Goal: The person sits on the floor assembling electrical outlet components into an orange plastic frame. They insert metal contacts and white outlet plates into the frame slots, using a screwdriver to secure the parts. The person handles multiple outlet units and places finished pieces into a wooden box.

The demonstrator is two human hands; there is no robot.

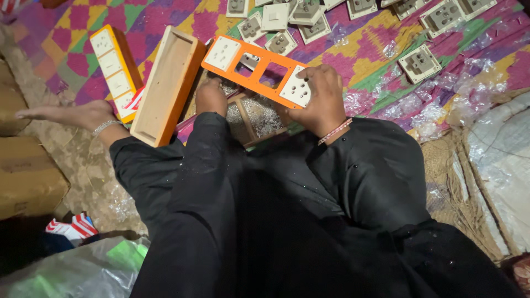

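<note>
Orange switch frame held over the lap, above the patterned mat.

Right hand clamped on the frame's near end, fingers curled over a white socket; left hand pinching the lower edge. 2 slots open, 2 filled. Possibly a socket seated crooked if pressed unevenly, or the frame tipping. Beside: wooden box, finished frame, another person's open hand, loose sockets.
</note>
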